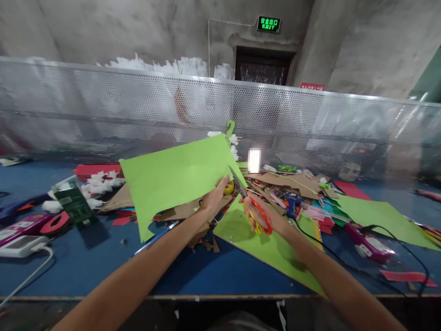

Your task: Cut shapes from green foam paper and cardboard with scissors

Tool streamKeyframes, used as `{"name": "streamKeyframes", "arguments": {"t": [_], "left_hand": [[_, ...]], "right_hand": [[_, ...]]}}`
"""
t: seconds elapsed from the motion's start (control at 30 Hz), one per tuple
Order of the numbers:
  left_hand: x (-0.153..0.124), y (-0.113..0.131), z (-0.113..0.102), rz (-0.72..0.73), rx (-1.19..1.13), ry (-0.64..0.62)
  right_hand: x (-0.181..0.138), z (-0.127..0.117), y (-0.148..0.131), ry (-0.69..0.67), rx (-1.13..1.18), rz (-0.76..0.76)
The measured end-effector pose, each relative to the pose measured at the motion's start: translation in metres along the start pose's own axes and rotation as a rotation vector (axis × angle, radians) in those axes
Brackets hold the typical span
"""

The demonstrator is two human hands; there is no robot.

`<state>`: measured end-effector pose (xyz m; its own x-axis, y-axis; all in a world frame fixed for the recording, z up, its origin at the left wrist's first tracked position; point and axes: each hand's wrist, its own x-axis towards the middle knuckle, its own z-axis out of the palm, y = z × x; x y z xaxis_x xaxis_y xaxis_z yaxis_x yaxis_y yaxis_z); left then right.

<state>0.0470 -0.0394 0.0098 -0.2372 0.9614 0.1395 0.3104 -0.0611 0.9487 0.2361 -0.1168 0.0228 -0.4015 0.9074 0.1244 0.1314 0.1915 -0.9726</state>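
A large lime-green sheet (175,177) is raised above the table in my left hand (214,197), whose fingers grip its lower right part. The sheet's lower left edge has a curved cut-out. My right hand (251,211) is closed round a pair of scissors (262,215) with red and yellow handles. Their blades point up and left at the sheet's right part; whether they touch or cut it I cannot tell. Beneath my right hand and forearm, a second green sheet (272,257) lies on the blue table (206,276).
Cardboard scraps (292,183) and coloured offcuts are heaped behind my hands. A blue glue gun (293,206) lies at the right with a cord, near a purple power strip (370,243). A dark green box (74,202) stands left. Perforated metal screen (138,105) closes off the back.
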Motion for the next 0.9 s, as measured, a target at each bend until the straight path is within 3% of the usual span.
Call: {"name": "streamKeyframes", "arguments": {"t": [0.43, 0.9], "left_hand": [[0.000, -0.001, -0.001, -0.045, 0.026, -0.016], [0.002, 0.000, 0.000, -0.015, -0.017, -0.016]], "right_hand": [[0.004, 0.000, 0.010, -0.003, -0.056, -0.012], [0.011, 0.001, 0.021, 0.091, -0.117, 0.043]]}}
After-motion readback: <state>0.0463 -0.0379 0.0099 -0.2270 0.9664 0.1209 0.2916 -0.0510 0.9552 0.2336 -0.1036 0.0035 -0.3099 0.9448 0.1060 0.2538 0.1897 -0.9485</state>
